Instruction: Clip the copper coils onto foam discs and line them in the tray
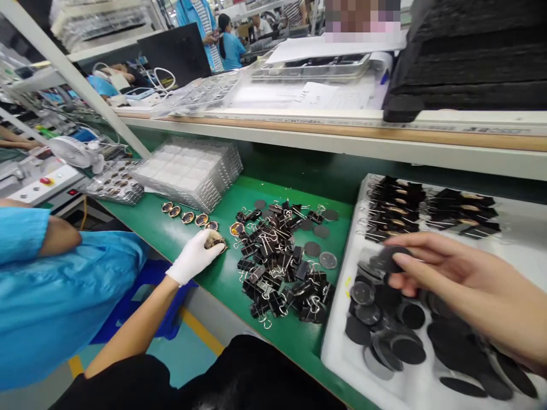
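Note:
My left hand (195, 255), in a white glove, is closed on a round gold-rimmed watch case (217, 245) at the table's front edge. Several similar watch cases (187, 217) sit in a row just beyond it, and one more (236, 229) lies beside the binder clips. My right hand (453, 279) is bare and pinches a thin black disc (394, 259) between thumb and fingers above the white tray (337, 341). Beneath it in the tray lie many loose black and clear discs (408, 350). A heap of black binder clips (273, 256) spreads between my hands.
Binder clips clamped on round pieces (397, 208) stand in rows at the tray's back. Stacked clear plastic trays (192, 171) are at the back left, under a shelf edge (299, 134). A co-worker's blue sleeve (25, 233) is close on the left.

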A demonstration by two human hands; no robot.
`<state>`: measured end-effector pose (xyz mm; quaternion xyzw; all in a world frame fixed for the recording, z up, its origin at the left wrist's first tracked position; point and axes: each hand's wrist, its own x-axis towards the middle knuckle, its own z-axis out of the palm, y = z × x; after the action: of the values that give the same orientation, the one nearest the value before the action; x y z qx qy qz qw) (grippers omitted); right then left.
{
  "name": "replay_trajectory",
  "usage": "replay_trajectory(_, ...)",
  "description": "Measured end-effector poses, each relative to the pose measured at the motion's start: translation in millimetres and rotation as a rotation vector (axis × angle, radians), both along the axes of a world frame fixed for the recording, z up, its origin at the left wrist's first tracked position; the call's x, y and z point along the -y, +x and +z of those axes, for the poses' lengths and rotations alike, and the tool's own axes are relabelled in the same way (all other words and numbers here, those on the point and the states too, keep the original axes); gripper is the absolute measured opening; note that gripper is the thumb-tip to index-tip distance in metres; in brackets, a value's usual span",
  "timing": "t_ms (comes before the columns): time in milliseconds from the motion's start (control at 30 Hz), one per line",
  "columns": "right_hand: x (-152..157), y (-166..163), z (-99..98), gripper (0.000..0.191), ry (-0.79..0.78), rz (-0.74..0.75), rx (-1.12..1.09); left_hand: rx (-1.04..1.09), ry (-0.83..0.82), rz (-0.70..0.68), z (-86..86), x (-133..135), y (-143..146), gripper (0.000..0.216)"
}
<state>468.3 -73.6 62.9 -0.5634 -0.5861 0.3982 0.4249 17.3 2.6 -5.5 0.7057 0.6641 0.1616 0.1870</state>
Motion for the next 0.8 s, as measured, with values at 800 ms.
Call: replay_trajectory(800, 4.8, -45.0, -26.5, 0.065, 0.82, 0.094, 0.678, 1.025, -0.622, -0.626, 81.5, -17.6, 219.6, 0.061)
